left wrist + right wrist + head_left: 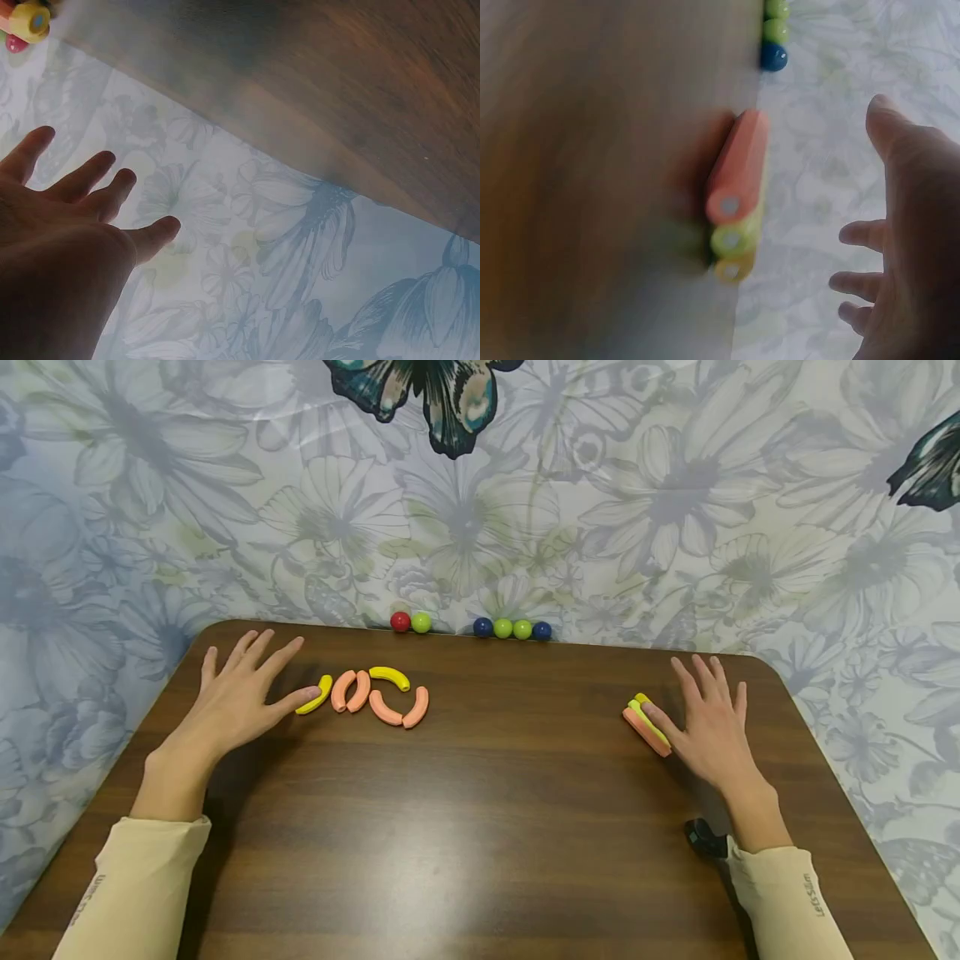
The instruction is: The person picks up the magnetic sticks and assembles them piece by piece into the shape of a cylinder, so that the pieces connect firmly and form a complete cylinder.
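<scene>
My left hand [240, 702] is spread with straight fingers at the table's left. Its thumb tip overlaps a yellow curved stick [325, 687] in the head view; whether they touch, I cannot tell. Just right of that stick lie salmon curved sticks [343, 691] and another yellow curved stick [390, 677]. At the right, my right hand [708, 727] has its fingers extended. Near its thumb, straight toy sticks lie side by side: salmon [739, 165], lime green [731, 240] and yellow [733, 270], with grey discs in their ends. Neither hand grips anything.
Along the back edge of the brown table [480, 827] sit balls: a red ball [401, 622], a lime ball [422, 622], and a row with a blue ball [483, 627] at its left end. Flowered cloth [465, 527] hangs behind. A black strap [705, 839] shows at the right wrist.
</scene>
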`<state>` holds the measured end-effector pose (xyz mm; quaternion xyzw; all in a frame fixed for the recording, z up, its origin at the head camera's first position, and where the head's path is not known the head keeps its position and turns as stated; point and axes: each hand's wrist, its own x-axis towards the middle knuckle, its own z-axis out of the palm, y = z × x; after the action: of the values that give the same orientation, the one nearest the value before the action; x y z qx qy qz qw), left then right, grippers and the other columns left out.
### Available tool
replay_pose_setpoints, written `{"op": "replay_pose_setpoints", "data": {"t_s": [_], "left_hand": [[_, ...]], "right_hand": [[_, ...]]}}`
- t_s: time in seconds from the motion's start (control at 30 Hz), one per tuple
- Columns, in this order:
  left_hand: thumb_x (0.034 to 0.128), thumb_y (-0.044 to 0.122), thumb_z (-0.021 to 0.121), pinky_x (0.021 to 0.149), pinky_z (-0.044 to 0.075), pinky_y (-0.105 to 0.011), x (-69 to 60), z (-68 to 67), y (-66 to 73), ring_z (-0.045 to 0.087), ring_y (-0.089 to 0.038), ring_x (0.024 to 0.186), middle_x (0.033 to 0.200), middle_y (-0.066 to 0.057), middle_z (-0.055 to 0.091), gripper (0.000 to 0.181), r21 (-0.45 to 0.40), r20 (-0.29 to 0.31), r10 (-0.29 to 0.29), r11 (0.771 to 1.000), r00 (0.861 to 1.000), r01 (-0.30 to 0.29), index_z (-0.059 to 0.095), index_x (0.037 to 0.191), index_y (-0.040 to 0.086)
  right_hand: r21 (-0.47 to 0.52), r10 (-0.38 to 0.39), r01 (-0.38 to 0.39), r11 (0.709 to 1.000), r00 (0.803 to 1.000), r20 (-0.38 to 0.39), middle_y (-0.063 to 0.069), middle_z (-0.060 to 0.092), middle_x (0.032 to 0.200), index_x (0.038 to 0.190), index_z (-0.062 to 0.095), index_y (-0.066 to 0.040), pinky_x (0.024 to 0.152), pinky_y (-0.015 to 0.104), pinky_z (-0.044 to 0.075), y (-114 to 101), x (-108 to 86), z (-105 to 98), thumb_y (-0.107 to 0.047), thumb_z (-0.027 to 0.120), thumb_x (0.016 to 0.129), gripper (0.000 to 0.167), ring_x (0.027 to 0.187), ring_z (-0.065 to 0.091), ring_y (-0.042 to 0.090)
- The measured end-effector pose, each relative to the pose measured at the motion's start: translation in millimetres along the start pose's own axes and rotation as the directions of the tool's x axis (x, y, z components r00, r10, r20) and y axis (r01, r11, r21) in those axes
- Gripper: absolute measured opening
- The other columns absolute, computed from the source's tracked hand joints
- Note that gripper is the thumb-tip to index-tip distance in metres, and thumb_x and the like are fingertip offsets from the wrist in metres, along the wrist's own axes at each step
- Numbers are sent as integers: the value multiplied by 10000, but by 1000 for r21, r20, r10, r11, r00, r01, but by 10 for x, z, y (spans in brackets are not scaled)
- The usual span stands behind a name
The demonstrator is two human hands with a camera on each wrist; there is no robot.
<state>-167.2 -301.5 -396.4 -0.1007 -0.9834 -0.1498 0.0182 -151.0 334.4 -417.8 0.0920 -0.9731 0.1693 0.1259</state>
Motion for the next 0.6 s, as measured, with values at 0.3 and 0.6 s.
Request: {"op": "replay_pose_setpoints", "data": {"t_s": [0.3, 0.6], "left_hand": [[983, 664, 608, 1184, -49, -802, 45, 10, 100, 123, -486, 1594, 1691, -288, 252, 870, 0, -22, 28, 1000, 999, -28, 336, 1661, 191], [982, 612, 653, 1232, -3, -747, 208, 90, 473, 210, -429, 1588, 1657, -217, 385, 789, -24, -73, 126, 991, 989, -128, 495, 1571, 111]], "right_hand": [[23, -25, 23, 999, 998, 57, 264, 289, 1677, 1617, 374, -62, 1211, 782, 58, -367, 296, 53, -502, 643, 1030, 782, 1581, 189, 468], [72, -95, 92, 993, 994, 50, 278, 370, 1625, 1578, 429, -37, 1222, 740, 160, -781, 656, 247, -329, 711, 1018, 691, 1524, 313, 472]]}}
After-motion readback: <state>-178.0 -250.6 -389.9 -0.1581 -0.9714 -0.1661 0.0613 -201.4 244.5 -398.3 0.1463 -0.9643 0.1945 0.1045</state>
